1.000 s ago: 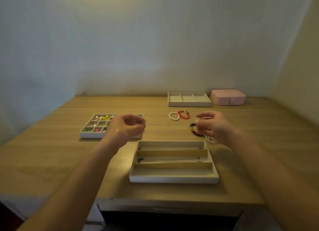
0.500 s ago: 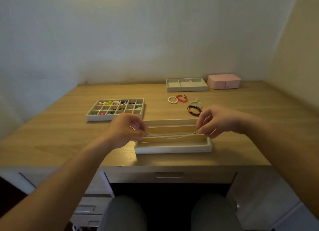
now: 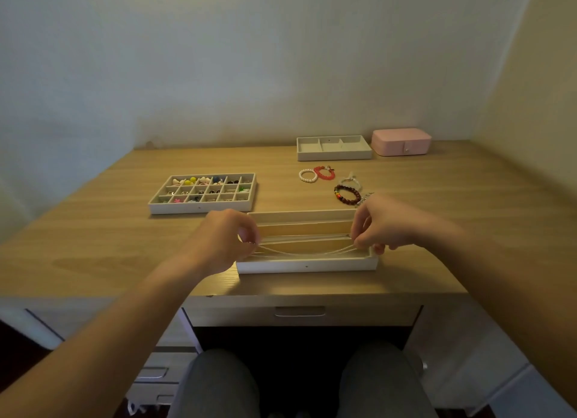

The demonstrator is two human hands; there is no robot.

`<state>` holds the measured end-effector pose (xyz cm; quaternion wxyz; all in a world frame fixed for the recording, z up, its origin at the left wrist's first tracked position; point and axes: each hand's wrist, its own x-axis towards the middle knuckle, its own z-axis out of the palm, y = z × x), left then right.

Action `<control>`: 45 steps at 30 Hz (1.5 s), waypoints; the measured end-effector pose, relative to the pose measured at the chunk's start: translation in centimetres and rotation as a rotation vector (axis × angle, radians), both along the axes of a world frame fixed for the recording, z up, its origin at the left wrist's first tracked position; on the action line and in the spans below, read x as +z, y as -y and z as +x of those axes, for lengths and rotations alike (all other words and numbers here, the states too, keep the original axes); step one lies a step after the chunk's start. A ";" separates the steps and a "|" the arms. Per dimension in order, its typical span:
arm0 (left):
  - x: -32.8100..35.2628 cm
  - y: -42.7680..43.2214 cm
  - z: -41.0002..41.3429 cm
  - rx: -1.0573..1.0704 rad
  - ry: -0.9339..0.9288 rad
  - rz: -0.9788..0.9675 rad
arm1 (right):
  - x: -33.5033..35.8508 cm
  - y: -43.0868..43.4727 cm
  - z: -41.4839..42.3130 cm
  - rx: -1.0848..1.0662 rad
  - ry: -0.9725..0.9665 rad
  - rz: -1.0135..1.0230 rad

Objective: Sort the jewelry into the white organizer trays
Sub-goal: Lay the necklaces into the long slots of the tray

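Note:
A thin pale necklace (image 3: 304, 251) hangs in a shallow sag between my two hands, just over the front slot of the long white three-slot tray (image 3: 307, 265) at the desk's near edge. My left hand (image 3: 223, 241) pinches its left end and my right hand (image 3: 385, 225) pinches its right end. Another chain lies in the tray's middle slot. Loose on the desk behind lie a white bead bracelet (image 3: 308, 175), a red bracelet (image 3: 325, 173), a dark bead bracelet (image 3: 347, 194) and a pale bracelet (image 3: 351, 180).
A white grid tray (image 3: 202, 207) holding several small earrings and charms sits at left. A white three-section tray (image 3: 334, 155) and a pink jewelry box (image 3: 401, 141) stand at the back right by the wall. A desk drawer (image 3: 299, 311) and my knees are below.
Both hands have come down and toward me with the necklace stretched between them, from above the desk to just over the long tray's front slot. The view has tilted downward.

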<state>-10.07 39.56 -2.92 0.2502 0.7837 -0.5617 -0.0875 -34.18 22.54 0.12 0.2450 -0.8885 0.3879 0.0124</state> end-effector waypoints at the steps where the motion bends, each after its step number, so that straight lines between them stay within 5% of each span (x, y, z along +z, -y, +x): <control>1: 0.0 0.0 -0.1 0.001 0.021 0.004 | -0.1 -0.1 0.1 0.001 -0.003 -0.011; 15: 0.1 0.1 0.1 -0.005 0.030 -0.024 | 0.0 -0.2 0.0 -0.004 0.000 -0.133; 25: -0.5 -0.3 0.1 -0.137 0.023 0.118 | -0.4 -0.1 -0.1 0.100 0.016 0.082; 45: -0.5 -0.6 0.4 -0.076 0.135 0.158 | -0.5 0.2 0.3 0.065 -0.046 0.068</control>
